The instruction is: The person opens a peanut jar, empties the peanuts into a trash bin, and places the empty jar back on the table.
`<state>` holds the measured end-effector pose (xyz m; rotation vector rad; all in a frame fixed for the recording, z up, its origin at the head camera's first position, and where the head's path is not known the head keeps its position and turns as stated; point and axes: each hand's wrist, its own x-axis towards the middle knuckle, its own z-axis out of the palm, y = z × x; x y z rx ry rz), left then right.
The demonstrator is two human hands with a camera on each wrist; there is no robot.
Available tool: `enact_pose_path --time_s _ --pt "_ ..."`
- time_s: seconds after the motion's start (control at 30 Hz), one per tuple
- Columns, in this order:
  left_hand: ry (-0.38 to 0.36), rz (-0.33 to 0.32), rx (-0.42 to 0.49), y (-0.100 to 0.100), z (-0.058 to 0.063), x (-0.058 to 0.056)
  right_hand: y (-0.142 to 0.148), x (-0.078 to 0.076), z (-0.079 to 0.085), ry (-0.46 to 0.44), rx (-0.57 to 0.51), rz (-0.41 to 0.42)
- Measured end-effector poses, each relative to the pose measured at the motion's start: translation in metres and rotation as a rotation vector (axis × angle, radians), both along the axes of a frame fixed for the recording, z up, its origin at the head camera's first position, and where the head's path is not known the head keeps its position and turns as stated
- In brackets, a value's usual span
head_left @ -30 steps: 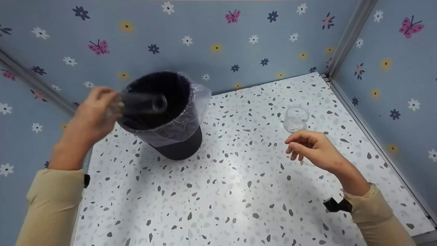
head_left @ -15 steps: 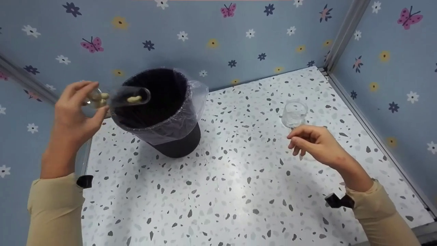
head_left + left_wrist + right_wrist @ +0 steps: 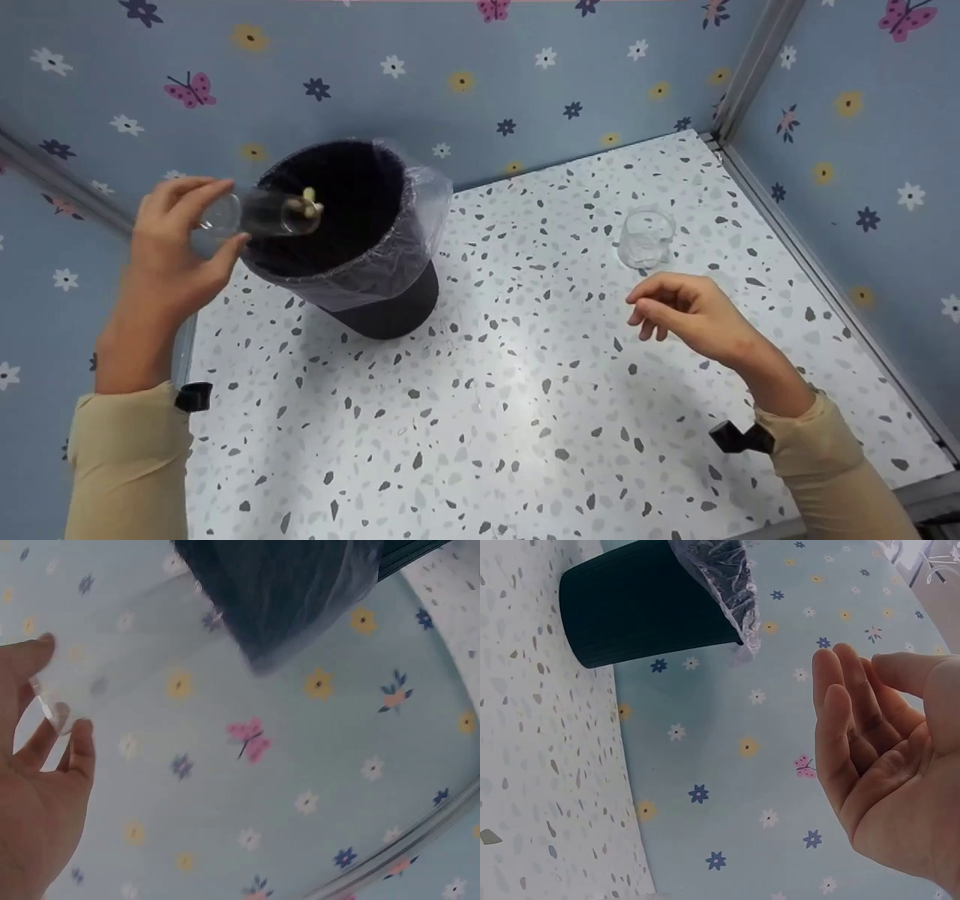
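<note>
My left hand [image 3: 176,247] grips the base end of a tall clear glass [image 3: 259,211], which lies nearly sideways with its mouth over the bin. Several peanuts [image 3: 309,204] are at the mouth of the glass, above the dark opening. The black bin [image 3: 394,319] stands upright, lined with a clear plastic bag [image 3: 431,206] folded over its rim. In the left wrist view the see-through glass [image 3: 142,630] is faint. My right hand [image 3: 694,319] hangs over the table with loosely curled fingers, holding nothing. Just beyond it stands a short clear cup [image 3: 645,238].
The white speckled table [image 3: 480,435] runs back to a blue flowered panel [image 3: 487,82]. A similar panel [image 3: 862,150] closes the right side, with a grey metal strip [image 3: 761,71] at the corner. The bin stands near the back left.
The glass in my left hand first swung left, then came slightly right. Peanuts have slid from its base end to its mouth. My right hand has stayed nearly still.
</note>
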<state>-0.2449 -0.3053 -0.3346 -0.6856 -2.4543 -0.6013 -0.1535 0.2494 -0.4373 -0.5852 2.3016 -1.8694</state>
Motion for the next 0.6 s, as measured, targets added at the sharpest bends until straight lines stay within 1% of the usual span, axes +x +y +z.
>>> enact_pose_path --time_s 0.13,0.17,0.23,0.3,0.4,0.5,0.6 --pt "-0.102 -0.030 -0.021 0.001 -0.012 0.001 -0.001 -0.004 0.002 0.007 -0.007 0.002" --pt "-0.116 -0.029 -0.011 0.001 -0.013 0.001 -0.001 -0.004 0.002 0.008 -0.008 0.005" --pt "-0.120 -0.017 0.016 0.000 -0.013 0.003 0.000 -0.003 0.001 0.008 -0.006 0.012" --pt "-0.101 0.001 0.041 -0.002 -0.010 0.005 0.002 -0.003 -0.001 0.010 -0.006 0.012" --pt "-0.064 0.024 0.078 -0.007 -0.004 0.012 0.006 -0.001 -0.004 0.006 -0.007 -0.001" --pt "-0.020 0.062 0.146 -0.013 0.000 0.023 0.008 0.000 -0.006 -0.011 -0.001 -0.013" --pt "0.020 0.079 0.216 -0.015 0.002 0.039 0.009 0.001 -0.007 -0.023 0.002 -0.020"
